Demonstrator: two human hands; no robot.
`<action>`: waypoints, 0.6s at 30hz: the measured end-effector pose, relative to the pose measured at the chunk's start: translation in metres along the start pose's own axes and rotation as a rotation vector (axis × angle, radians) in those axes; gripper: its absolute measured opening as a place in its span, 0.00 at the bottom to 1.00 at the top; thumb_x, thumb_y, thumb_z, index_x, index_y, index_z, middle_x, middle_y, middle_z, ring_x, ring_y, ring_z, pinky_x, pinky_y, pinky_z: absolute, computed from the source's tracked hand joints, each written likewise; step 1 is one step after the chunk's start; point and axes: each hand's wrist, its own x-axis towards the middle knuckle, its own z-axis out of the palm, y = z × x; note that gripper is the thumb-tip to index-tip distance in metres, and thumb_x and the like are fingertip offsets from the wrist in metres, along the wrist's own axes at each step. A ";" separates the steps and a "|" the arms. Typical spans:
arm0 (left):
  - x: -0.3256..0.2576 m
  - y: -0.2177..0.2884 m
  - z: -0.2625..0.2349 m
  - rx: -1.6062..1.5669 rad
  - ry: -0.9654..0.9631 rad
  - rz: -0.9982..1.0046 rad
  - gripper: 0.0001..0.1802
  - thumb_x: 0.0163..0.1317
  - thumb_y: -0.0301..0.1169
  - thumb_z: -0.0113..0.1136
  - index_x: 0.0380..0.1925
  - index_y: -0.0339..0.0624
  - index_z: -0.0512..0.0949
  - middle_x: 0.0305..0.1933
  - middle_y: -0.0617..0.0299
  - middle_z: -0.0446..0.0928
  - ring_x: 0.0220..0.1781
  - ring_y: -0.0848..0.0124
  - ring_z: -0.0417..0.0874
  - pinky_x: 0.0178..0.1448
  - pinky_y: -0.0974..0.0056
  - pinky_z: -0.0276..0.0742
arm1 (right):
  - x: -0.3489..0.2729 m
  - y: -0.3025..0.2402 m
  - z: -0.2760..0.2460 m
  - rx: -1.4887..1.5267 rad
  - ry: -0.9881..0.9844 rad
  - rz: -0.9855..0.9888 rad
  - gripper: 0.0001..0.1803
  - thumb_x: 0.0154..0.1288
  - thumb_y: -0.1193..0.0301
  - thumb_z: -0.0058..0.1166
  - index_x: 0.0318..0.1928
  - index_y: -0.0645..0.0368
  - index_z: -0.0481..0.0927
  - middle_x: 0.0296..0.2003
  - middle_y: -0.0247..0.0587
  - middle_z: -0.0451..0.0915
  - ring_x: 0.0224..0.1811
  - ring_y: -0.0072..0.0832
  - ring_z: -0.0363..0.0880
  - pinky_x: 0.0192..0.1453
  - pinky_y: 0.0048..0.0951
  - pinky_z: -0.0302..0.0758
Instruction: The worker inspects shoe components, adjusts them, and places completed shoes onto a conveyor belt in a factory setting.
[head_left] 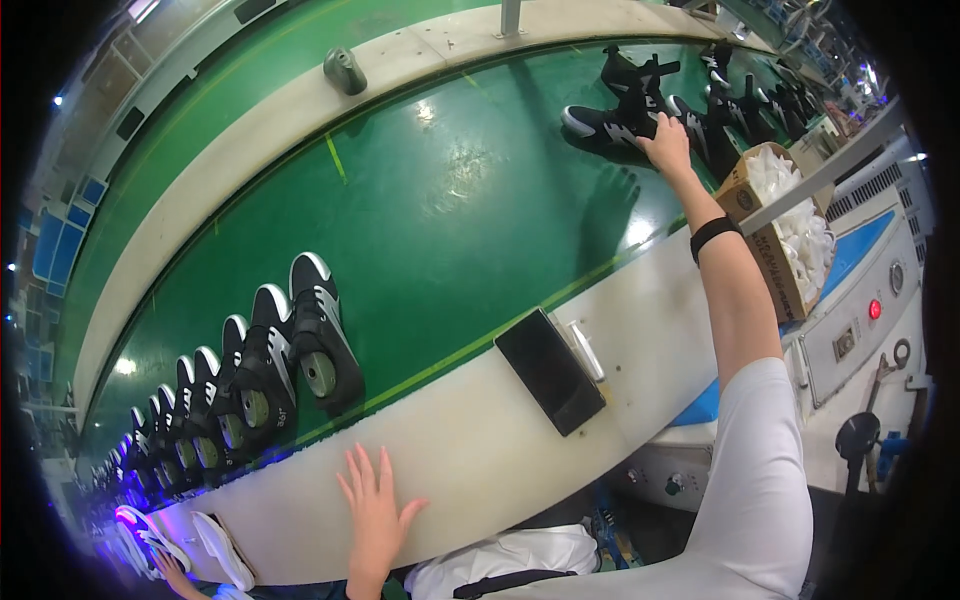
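My left hand (377, 510) is over the white ledge (470, 440), open, with its fingers spread and nothing in it. Stretched far out to the right, my right hand (668, 147) is at the heel end of a black shoe (605, 128) with a silver-white toe and side marks. Its fingers look apart, and the hand's shadow on the green belt (450, 200) shows them spread. Whether the fingertips touch the shoe is hard to tell. Another black shoe (632, 80) stands just behind, its strap raised.
More black shoes (318, 330) line the belt at left, and others (745, 110) stand at far right. A dark tablet-like slab (550, 370) lies on the ledge. A carton (775, 255) of white wrapping stands under my right arm. At lower left, another person's hand (175, 575) is near white soles (222, 550).
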 end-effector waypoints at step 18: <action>0.003 -0.003 0.012 0.024 -0.045 0.013 0.57 0.55 0.50 0.69 0.75 0.34 0.47 0.78 0.31 0.34 0.79 0.33 0.33 0.73 0.26 0.35 | -0.042 0.017 -0.014 0.306 -0.241 -0.095 0.35 0.49 0.52 0.74 0.45 0.66 0.71 0.42 0.58 0.80 0.45 0.48 0.80 0.49 0.41 0.75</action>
